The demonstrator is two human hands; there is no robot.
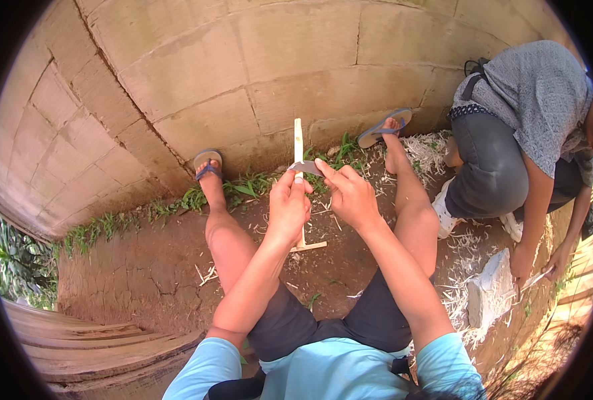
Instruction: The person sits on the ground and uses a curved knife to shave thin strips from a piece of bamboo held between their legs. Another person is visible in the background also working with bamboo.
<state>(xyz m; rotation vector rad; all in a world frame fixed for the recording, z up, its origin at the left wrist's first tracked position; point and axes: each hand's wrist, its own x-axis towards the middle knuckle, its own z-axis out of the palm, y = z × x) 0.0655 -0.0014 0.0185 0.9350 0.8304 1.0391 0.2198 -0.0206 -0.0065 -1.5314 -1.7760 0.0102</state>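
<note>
A pale wooden stick (298,139) points away from me, roughly upright in the view, with my left hand (288,208) closed around its lower part. My right hand (351,197) is closed on a knife; its grey blade (306,168) lies across the stick just beyond my left fingers. The left thumb is close to or touching the blade's back; I cannot tell which. The knife's handle is hidden in my right hand. Below my left hand, a thin pale strip continues down to a short crosswise piece of wood (308,247); whether they join the stick is unclear.
Ahead stands a block wall (296,47) with grass (246,183) along its foot. My sandalled feet rest near it. At right, another person (543,127) crouches, hands by a pale stone block (488,290) among wood shavings (458,280). Wooden boards (103,350) lie at lower left.
</note>
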